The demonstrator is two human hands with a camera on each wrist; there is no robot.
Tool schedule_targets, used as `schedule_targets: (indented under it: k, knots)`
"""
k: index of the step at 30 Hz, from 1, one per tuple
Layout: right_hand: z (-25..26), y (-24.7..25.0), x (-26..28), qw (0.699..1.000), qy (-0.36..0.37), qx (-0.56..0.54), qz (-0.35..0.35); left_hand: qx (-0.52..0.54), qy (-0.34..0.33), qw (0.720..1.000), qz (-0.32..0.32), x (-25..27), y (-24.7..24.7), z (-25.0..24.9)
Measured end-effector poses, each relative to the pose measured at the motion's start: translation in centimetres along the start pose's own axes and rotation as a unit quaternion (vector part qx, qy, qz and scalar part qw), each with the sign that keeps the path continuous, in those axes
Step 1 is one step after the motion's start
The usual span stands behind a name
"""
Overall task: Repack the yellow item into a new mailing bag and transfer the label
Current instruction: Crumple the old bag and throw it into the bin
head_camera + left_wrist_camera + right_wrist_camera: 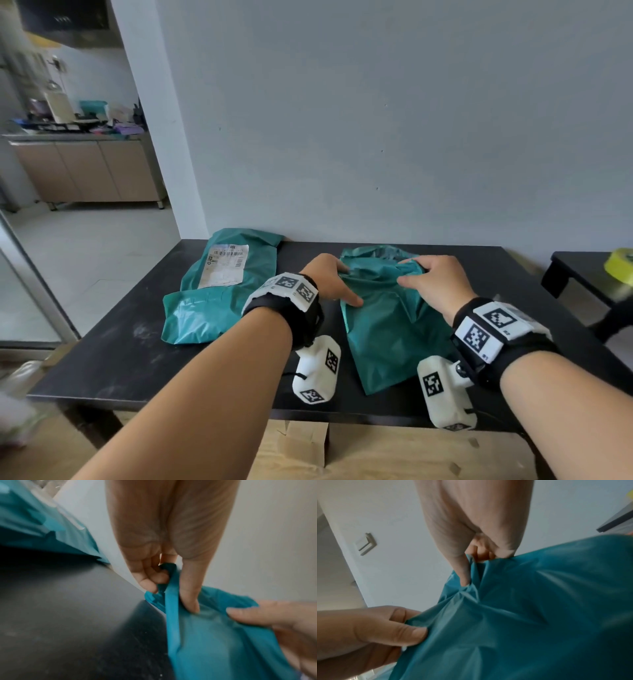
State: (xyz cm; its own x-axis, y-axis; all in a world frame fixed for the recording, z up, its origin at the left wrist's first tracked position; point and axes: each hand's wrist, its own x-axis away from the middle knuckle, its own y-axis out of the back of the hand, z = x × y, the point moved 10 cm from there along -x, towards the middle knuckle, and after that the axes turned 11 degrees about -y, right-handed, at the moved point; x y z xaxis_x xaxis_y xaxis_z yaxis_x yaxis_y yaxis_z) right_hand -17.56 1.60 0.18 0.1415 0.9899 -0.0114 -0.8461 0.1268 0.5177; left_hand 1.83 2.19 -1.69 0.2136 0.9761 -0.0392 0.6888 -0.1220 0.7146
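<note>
Mailing bag [383,322], crinkled glossy teal plastic, is lying on the black table [137,342]; left hand [330,279] and right hand [433,282] are pinching its bunched mouth, contents hidden.

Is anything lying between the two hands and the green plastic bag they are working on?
Nothing visible does. The left hand and the right hand both already pinch the far end of the crumpled teal plastic mailing bag. The labelled teal bag lies apart, to the left on the black table.
</note>
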Motion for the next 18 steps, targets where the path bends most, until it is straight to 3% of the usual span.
schedule_targets:
  k: [4, 6, 8, 11, 15, 18]
  knots:
    - [1.7, 1.2, 0.3, 0.998, 0.039, -0.047, -0.016, -0.001, -0.022, 0.994, -0.105, -0.1, 2.8, -0.6]
    - [2.4, 1.8, 0.3, 0.994, 0.046, -0.094, -0.009, 0.099, -0.026, 0.990, -0.094, 0.0, 2.8, -0.9]
    - [2.7, 2.3, 0.2, 0.985, 0.032, -0.171, 0.014, 0.201, -0.034, 0.978, -0.044, 0.3, 1.7, -1.7]
    - [2.6, 2.5, 0.0, 0.967, 0.011, -0.251, 0.047, 0.163, -0.032, 0.985, -0.051, 0.6, 1.3, -2.3]
    - [0.2, 4.4, -1.6, 0.981, -0.010, -0.192, -0.019, 0.155, -0.017, 0.977, -0.148, 0.3, 2.2, -2.4]
    - [-2.9, 7.2, -2.8, 0.995, -0.023, 0.001, -0.097, 0.179, 0.009, 0.969, -0.170, -0.2, 1.5, -1.7]
